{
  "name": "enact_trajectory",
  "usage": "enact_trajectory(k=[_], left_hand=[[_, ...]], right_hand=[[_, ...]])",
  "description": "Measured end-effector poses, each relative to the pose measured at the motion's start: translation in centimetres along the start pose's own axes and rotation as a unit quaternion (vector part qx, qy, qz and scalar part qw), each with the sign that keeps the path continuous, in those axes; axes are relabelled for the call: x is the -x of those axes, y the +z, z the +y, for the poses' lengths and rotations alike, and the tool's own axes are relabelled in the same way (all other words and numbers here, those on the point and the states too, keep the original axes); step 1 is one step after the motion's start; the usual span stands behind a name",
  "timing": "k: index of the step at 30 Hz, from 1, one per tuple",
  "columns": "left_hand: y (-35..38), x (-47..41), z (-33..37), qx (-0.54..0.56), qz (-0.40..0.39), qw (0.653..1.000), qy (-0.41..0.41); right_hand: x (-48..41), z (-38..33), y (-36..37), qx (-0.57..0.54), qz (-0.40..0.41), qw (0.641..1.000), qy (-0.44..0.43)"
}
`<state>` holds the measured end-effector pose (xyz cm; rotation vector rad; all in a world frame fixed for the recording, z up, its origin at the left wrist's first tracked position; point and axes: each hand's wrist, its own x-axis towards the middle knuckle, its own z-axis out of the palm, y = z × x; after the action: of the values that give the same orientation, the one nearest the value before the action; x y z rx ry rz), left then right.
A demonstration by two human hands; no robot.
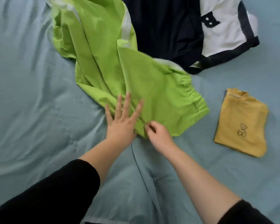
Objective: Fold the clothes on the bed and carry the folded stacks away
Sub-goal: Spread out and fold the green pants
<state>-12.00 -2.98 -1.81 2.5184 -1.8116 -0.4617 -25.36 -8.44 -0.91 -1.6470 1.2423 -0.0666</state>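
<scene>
Green garment [120, 70] lies rumpled mid-bed [31, 94], thin, limp, light; likely slides easily on sheet, no stiffness to hold crease. Left hand [121, 122] flat, fingers spread, pressing near hem. Right hand [158, 135] pinching hem edge just beside it. Best hold looks like hem corners or white-striped side seams, then smoothing flat before folding. Navy-and-white garment [200, 29] lies unfolded behind, touching green one. Yellow shirt [241, 123] folded already, well apart at right.
</scene>
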Motion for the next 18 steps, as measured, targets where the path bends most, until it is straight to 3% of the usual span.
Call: enact_trajectory(k=[2, 3, 5, 7, 8, 10, 13, 15, 18], left_hand=[[-0.9, 1.3, 1.0, -0.052, -0.058, 0.994, 0.079], [-1.5, 1.8, 1.4, -0.031, -0.085, 0.993, 0.077], [-2.8, 2.9, 2.5, 0.081, -0.129, 0.988, 0.018], [-4.1, 4.3, 3.9, 0.192, -0.129, 0.973, -0.024], [-4.8, 5.3, 4.6, 0.216, -0.118, 0.969, -0.033], [-6.0, 7.8, 6.3, 0.214, -0.115, 0.969, -0.034], [-7.1, 12.0, 8.7, 0.226, -0.128, 0.966, 0.001], [-8.1, 14.4, 10.3, 0.258, -0.156, 0.953, 0.026], [-9.7, 17.1, 11.5, 0.349, -0.24, 0.905, 0.031]], right_hand=[[4.1, -0.1, 0.0, -0.048, 0.012, 0.999, 0.005], [6.0, 0.0, -0.4, -0.07, 0.052, 0.996, 0.006], [9.4, 0.6, -1.8, -0.085, 0.192, 0.977, 0.039], [12.5, 1.2, -3.4, -0.111, 0.298, 0.937, 0.146], [13.8, 1.0, -4.1, -0.176, 0.294, 0.914, 0.217], [15.2, 0.1, -5.2, -0.4, 0.194, 0.833, 0.33], [15.3, -0.9, -6.7, -0.577, 0.086, 0.726, 0.364], [15.6, -0.9, -7.0, -0.586, 0.094, 0.708, 0.381], [17.5, -0.6, -7.8, -0.541, 0.102, 0.741, 0.384]])
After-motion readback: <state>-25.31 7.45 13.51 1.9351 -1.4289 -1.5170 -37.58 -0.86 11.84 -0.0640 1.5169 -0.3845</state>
